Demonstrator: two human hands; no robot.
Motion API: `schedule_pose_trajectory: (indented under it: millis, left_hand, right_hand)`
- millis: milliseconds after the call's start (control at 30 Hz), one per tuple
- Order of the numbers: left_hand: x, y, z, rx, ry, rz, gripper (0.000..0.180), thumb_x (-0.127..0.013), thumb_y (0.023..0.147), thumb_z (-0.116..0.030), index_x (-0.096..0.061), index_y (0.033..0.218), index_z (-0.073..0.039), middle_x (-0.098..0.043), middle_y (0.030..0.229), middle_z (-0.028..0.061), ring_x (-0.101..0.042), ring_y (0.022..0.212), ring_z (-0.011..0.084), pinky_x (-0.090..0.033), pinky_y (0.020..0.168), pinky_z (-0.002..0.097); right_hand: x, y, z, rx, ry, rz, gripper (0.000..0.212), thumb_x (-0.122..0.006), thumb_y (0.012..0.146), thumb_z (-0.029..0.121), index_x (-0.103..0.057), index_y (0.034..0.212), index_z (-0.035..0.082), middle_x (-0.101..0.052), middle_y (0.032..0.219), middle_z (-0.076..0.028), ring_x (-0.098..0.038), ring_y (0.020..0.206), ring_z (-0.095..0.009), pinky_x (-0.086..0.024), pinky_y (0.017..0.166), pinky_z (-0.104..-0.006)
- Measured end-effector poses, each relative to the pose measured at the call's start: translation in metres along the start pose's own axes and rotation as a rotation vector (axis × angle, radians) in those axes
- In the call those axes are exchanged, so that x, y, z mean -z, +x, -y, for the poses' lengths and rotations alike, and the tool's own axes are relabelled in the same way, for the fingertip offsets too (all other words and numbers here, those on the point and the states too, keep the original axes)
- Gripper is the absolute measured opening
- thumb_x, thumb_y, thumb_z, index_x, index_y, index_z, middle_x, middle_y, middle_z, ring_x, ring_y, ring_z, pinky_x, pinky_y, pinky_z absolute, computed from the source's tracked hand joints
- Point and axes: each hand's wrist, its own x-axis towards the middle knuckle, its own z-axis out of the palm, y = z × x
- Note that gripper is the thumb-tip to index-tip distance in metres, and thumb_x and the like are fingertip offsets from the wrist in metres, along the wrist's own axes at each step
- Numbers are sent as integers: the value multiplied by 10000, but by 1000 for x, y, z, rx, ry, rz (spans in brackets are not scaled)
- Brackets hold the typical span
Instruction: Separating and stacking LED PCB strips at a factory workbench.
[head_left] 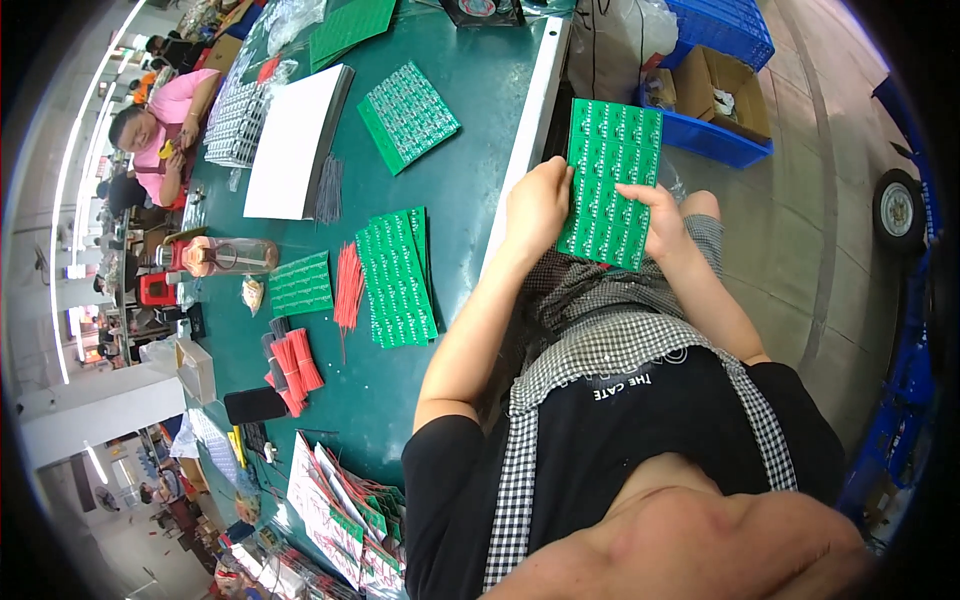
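- Nearest, a black-and-white checked apron (610,355) over a black short-sleeved shirt covers the person's front and lap.
- The green circuit panel (600,170), bearing rows of small components, is held up above the lap, just to the right of the bench's edge.
- The right hand (662,222) pinches its right side, thumb laid on the face, fingers largely hidden behind.
- The left hand (540,208) is curled against the left edge; its fingertips are hidden, so I cannot tell whether it pinches.
- On the green bench (465,210), beyond the pale edge strip, lies a stack of similar panels (395,285), slightly fanned.
- Just left of that stack are loose red wires (348,285), then a smaller green panel (302,285).
- Bundles of red and dark tubing (303,358) lie near a black phone (255,405).
- Farther up the bench, another panel pile (412,115) sits to the right of a white slab-like stack (295,150); thin dark wires (330,190) lie beside the latter.
- A clear bottle (235,256) lies toward the left.
- On the floor beyond, a blue crate (715,138) holds a cardboard box (745,105).
- Farthest left, a co-worker in a pink top (155,155) handles something yellow.
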Motion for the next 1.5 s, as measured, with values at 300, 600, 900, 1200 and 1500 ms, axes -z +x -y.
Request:
schedule_pose_trajectory:
  millis: [300, 600, 900, 1200, 1500]
  left_hand:
    - [-27, -12, -15, -183, 154, -201, 51, -516, 770, -69, -476, 752, -42, -538, 697, 125, -558, 675, 312, -447, 575, 429]
    - [-25, -14, -14, -49, 294, -140, 222, -507, 873, -207, -488, 711, -58, -551, 700, 90, -573, 670, 270, -467, 515, 387]
    - [-37, -12, -22, 132, -693, -90, 398, -436, 942, -255, -448, 1186, 60, -591, 1063, 198, -577, 991, 281, -442, 859, 347]
    - [-3, -12, 2, 163, -301, 50, 279, -534, 891, -263, -551, 1009, -12, -633, 859, 168, -628, 774, 254, -484, 681, 373]
    - [7, -3, 47, 16, 118, -173, 389, -648, 769, -170, -565, 1137, -81, -513, 958, 141, -507, 894, 301, -421, 793, 389]
  right_hand:
    - [-16, -9, -13, 123, -197, -130, 257, -496, 821, 25, -552, 1070, -2, -615, 1004, -97, -602, 886, -182, -480, 785, -302]
    - [11, 2, 17, 259, -273, -228, 278, -480, 860, 66, -504, 1131, 8, -584, 1013, -77, -574, 896, -157, -464, 788, -288]
    - [-30, -12, -17, 553, -1766, -65, 760, -615, 760, 80, -198, 1393, 24, -255, 1421, -180, -237, 1315, -347, -237, 1062, -414]
    - [22, 12, -27, -190, -178, -5, 332, -620, 819, 84, -535, 1132, 8, -596, 1088, -77, -580, 986, -175, -466, 870, -322]
    - [12, 42, -37, 16, -265, -212, 246, -625, 802, 65, -591, 1036, -5, -642, 976, -98, -630, 859, -180, -513, 760, -318]
